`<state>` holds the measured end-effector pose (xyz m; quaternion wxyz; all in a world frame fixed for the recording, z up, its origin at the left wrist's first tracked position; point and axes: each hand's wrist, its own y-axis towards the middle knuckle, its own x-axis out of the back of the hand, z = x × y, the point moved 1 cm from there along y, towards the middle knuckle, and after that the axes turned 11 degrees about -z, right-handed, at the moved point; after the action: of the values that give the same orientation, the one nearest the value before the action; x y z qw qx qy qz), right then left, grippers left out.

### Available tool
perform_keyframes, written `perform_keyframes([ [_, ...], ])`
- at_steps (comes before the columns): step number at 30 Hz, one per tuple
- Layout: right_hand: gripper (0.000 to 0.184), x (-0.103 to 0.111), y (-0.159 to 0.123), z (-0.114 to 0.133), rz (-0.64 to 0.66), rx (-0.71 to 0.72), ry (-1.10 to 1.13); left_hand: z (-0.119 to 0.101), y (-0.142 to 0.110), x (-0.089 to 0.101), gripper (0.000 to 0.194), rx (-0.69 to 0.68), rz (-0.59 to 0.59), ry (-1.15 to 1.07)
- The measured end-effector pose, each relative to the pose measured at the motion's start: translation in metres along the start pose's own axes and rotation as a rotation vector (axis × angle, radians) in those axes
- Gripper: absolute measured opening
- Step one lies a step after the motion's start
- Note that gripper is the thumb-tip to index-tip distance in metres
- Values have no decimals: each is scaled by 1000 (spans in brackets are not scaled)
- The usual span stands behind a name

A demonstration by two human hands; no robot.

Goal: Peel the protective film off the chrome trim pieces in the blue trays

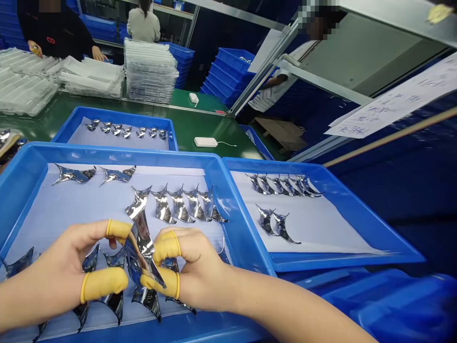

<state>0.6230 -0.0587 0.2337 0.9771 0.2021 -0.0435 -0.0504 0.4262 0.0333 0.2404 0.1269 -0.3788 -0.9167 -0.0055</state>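
A shiny, curved chrome-coloured part (144, 238) with pointed ends is held up over the near blue tray (243, 228). My right hand (193, 262) pinches it between thumb and fingers at its right side. At the left edge, my left hand (85, 267) has its index fingertip and thumb against the part, curled around it. Yellow finger cots cover the thumbs and index fingers. Beneath my hands lie several similar parts, such as one chrome part (148, 300), partly hidden. A row of chrome parts (182, 205) lies just beyond, on the white liner (96, 205).
A second blue tray (357, 224) with chrome parts stands at right, and another tray (117, 114) lies behind. Stacked clear plastic trays (150, 71) stand on the green table (185, 126), near a white device (206, 142). A person (60, 33) works across the table; others are farther back.
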Motion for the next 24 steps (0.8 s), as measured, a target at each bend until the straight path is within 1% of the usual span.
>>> perform_keyframes([
  [2,36,0,-1,1,6,-7,-2,-3,-3,-3,35,-60,23,69],
  [5,37,0,-1,2,14,21,39,-11,-3,-8,23,-120,32,90],
  [7,37,0,0,4,12,34,73,-13,-2,-11,14,-109,44,81],
  [9,37,0,0,4,20,5,88,-14,0,-12,8,-82,59,59],
  [12,37,1,-2,4,45,-40,82,-12,1,-12,8,-37,75,42],
  [15,34,1,-4,1,55,-12,34,-10,2,-11,9,-29,84,62],
  [18,27,2,-7,-2,39,59,-49,-10,3,-11,10,-98,83,96],
  [22,23,2,-8,-5,28,160,-134,-10,4,-11,23,-259,37,160],
  [24,21,2,-7,-6,16,215,-145,-8,3,-11,26,-327,4,189],
])
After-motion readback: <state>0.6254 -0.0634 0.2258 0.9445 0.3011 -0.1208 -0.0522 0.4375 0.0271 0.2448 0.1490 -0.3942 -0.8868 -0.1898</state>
